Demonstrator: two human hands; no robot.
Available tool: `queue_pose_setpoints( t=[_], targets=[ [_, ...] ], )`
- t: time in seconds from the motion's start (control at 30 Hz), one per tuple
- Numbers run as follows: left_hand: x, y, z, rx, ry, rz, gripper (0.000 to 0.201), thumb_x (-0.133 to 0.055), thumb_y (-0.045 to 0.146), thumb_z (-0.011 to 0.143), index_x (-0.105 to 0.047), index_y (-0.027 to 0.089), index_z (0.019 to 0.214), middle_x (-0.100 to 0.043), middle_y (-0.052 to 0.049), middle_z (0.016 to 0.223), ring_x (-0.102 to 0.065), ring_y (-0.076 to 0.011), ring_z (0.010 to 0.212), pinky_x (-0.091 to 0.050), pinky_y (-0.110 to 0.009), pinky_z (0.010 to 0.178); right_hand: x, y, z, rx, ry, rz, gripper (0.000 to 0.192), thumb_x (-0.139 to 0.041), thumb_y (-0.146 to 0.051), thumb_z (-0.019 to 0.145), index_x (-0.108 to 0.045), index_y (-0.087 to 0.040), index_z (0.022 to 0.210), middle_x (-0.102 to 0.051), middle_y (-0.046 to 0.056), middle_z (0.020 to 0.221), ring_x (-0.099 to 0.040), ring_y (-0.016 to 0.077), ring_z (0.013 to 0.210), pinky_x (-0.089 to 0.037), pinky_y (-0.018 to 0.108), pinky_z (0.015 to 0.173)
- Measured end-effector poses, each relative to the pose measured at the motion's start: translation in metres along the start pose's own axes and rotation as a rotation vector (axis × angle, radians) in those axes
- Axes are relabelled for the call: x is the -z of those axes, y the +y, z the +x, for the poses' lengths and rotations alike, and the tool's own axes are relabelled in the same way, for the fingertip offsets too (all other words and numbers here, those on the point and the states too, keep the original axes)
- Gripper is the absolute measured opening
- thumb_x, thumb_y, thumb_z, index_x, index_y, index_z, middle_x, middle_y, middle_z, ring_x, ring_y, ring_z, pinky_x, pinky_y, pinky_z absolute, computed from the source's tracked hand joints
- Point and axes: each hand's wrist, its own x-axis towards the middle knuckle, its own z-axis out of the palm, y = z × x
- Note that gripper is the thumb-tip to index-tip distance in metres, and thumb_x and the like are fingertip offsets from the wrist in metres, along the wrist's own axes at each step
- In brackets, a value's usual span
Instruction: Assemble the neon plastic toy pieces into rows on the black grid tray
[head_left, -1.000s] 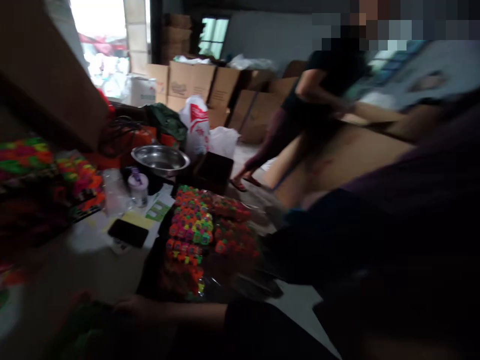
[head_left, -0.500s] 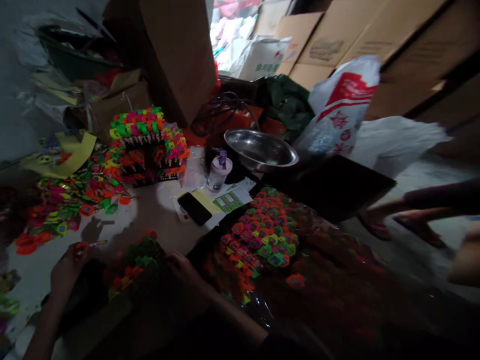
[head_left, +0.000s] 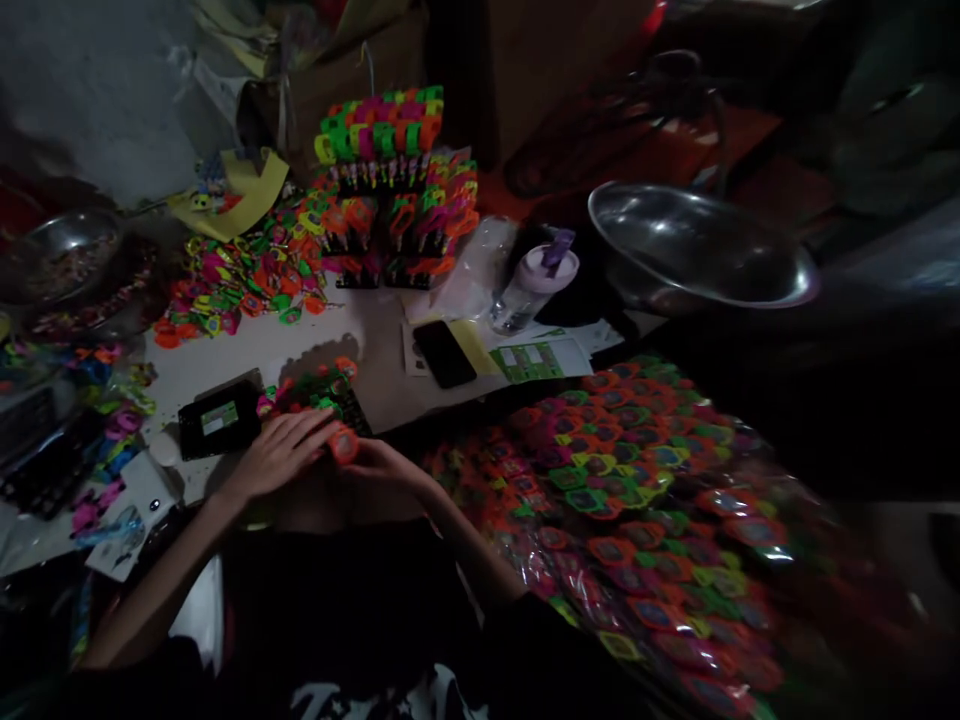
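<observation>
Your left hand (head_left: pixel 281 455) and right hand (head_left: pixel 382 465) pinch a small orange toy (head_left: pixel 345 443) between their fingers; dim light and blur hide its detail. A black phone (head_left: pixel 444 353) and a steel bowl (head_left: pixel 697 250) sit behind on the tabletop (head_left: pixel 225 350).

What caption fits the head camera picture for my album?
Two bare hands, left hand and right hand, pinch a small orange plastic toy beside a black phone.

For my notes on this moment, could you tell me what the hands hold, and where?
Both hands, left hand and right hand, meet on a small orange toy, fingertips at its edges; exact grip unclear.
</observation>
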Motion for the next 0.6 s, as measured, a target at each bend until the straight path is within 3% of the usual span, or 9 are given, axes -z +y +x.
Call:
queue_pose_setpoints(
  t=[0.1,0.17,0.33,0.47,0.6],
  targets=[
    [-0.021,-0.011,0.009,0.192,0.016,-0.005,0.056,-0.053,0.039,0.094,-0.041,0.020,0.146,-0.042,-0.014,0.150,-0.038,-0.0278,0.139,-0.032,-0.046,0.114,0.024,0.034,0.021,0.022,0.313,-0.056,0.046,-0.064,-0.054,0.078,-0.064,-0.011,0.092,-0.069,0.006,0.082,-0.061,0.0126,0.071,-0.052,0.024,0.070],
    [-0.038,-0.016,0.014,0.230,-0.010,-0.023,0.057,-0.055,0.041,0.092,-0.044,0.018,0.144,-0.040,-0.016,0.151,-0.036,-0.0306,0.140,-0.032,-0.049,0.114,0.038,0.056,0.041,0.006,0.482,-0.126,0.045,-0.068,-0.053,0.073,-0.064,-0.011,0.086,-0.068,0.005,0.077,-0.059,0.0122,0.068,-0.051,0.024,0.068],
    [-0.066,-0.013,0.023,0.276,0.065,-0.017,0.045,-0.048,0.040,0.096,-0.054,0.019,0.134,-0.051,-0.014,0.141,-0.045,-0.0278,0.133,-0.037,-0.044,0.110,0.049,0.090,0.070,-0.053,0.480,-0.199,0.034,-0.065,-0.042,0.073,-0.065,-0.009,0.084,-0.068,0.006,0.079,-0.060,0.0129,0.071,-0.051,0.025,0.073],
    [-0.070,-0.014,0.029,0.337,0.142,0.006,0.038,-0.047,0.040,0.096,-0.059,0.020,0.125,-0.058,-0.012,0.132,-0.051,-0.0280,0.125,-0.039,-0.043,0.107,0.043,0.079,0.072,-0.026,0.434,-0.281,0.018,-0.059,-0.026,0.078,-0.067,-0.011,0.084,-0.070,0.007,0.089,-0.062,0.0134,0.082,-0.050,0.025,0.083],
    [-0.059,-0.021,0.033,0.307,0.177,-0.078,0.035,-0.048,0.040,0.095,-0.058,0.018,0.120,-0.060,-0.015,0.123,-0.054,-0.0308,0.118,-0.043,-0.048,0.101,0.025,0.028,0.075,-0.103,0.428,-0.199,0.009,-0.059,-0.015,0.079,-0.068,-0.013,0.082,-0.071,0.003,0.097,-0.063,0.0116,0.094,-0.047,0.025,0.096]
  ],
)
